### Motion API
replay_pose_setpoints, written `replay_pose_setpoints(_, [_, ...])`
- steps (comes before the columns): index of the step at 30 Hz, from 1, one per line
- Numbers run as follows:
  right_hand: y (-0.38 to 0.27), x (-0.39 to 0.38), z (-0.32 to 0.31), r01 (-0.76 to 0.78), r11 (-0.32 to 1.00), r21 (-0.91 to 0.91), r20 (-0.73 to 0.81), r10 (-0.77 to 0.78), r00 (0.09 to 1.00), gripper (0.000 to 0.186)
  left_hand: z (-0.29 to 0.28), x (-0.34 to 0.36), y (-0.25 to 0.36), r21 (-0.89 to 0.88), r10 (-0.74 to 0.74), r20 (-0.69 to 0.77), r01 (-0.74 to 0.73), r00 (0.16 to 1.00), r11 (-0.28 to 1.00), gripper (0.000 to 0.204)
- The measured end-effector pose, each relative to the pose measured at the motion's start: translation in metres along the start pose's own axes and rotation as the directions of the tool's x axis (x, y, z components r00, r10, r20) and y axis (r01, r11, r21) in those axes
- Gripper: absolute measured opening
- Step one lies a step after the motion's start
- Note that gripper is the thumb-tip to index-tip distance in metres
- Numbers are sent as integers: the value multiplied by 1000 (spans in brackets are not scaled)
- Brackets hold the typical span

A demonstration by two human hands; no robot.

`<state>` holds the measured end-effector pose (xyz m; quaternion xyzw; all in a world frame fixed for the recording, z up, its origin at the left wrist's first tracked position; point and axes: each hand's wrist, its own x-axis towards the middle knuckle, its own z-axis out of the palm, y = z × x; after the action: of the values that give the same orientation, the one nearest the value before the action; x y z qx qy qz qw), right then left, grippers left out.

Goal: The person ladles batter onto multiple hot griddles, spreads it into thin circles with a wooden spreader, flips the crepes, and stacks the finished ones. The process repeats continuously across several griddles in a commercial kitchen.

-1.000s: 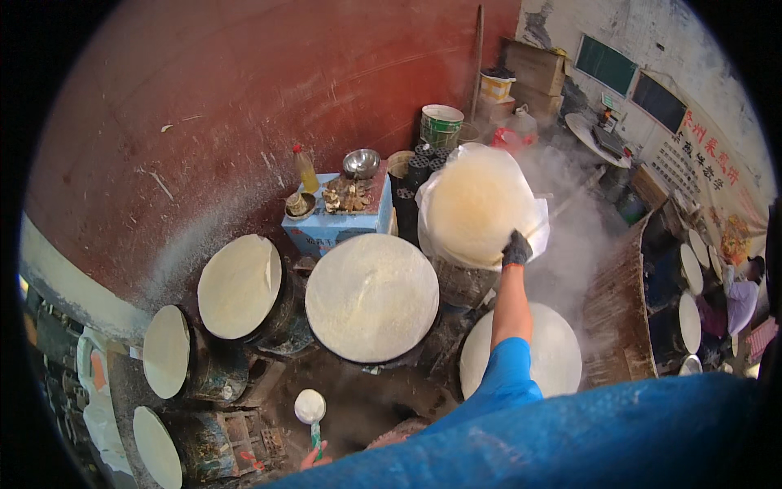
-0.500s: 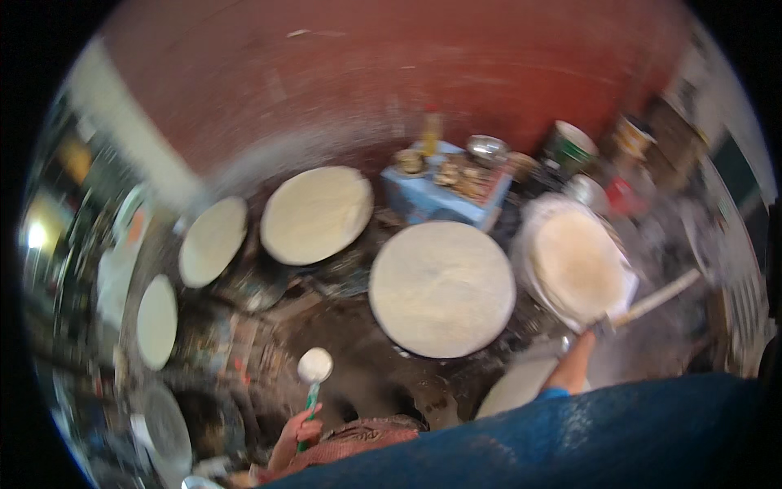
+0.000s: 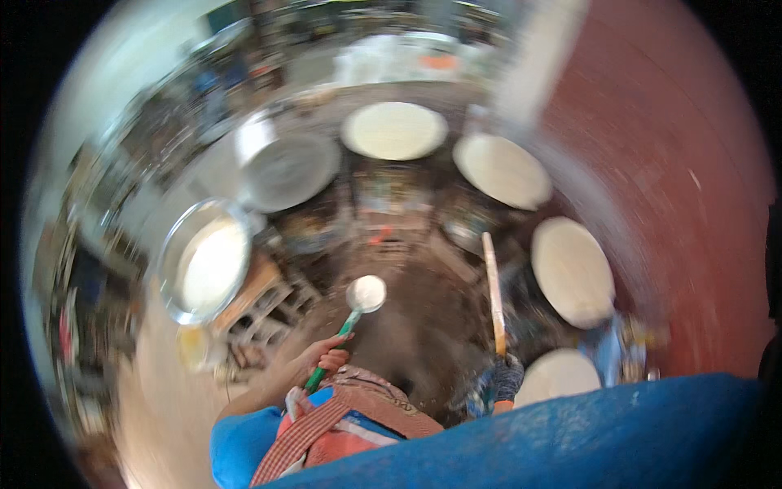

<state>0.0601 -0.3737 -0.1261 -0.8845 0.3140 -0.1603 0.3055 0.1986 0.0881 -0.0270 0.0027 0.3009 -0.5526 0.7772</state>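
My left hand (image 3: pixel 327 359) is closed round the green handle of a ladle (image 3: pixel 366 293), whose round cup is full of white batter. In my gloved right hand (image 3: pixel 507 376), a pale wooden stick (image 3: pixel 494 293) points away from me; the glove is dark grey with an orange cuff. Pale round sheets of batter or flatbread cover several griddles set in an arc: one far ahead (image 3: pixel 394 130), one to its right (image 3: pixel 503 171), another at the right (image 3: pixel 573 271), and one beside my right hand (image 3: pixel 560 376). A bare grey griddle (image 3: pixel 292 173) lies at the far left.
A large metal bowl (image 3: pixel 169 273) of white batter stands at the left, beside hollow blocks (image 3: pixel 265 322). A dark red wall (image 3: pixel 676 187) bounds the right side. The blue edge of a table or cloth-like surface (image 3: pixel 570 432) crosses the lower foreground. Cluttered shelves fill the blurred background.
My view has swung to the left, bringing the batter bowl and bare griddle into sight. Both hands have come round with it, still holding the ladle and the stick.
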Motion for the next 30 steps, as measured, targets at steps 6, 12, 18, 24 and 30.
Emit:
replay_pose_setpoints(6, [-263,48,165,286,918,277,565,-396,724,26,-44,-154,52,356,658,162,-666,735,656,44])
replay_pose_setpoints(12, [-543,-1,316,846,527,85,655,-669,351,34,-135,-281,216,463,871,-30,-766,490,446,49])
replay_pose_setpoints(18, [-634,-65,412,967,208,147,681,-731,54,37,-219,-319,354,543,774,-560,-575,295,612,32])
replay_pose_setpoints(24, [-595,-70,400,933,302,193,756,-652,54,40,-197,-326,352,142,656,-496,-693,568,707,18])
replay_pose_setpoints(30, [-597,-73,335,780,589,211,690,-655,307,32,-42,-395,305,-94,780,-111,-788,616,609,11])
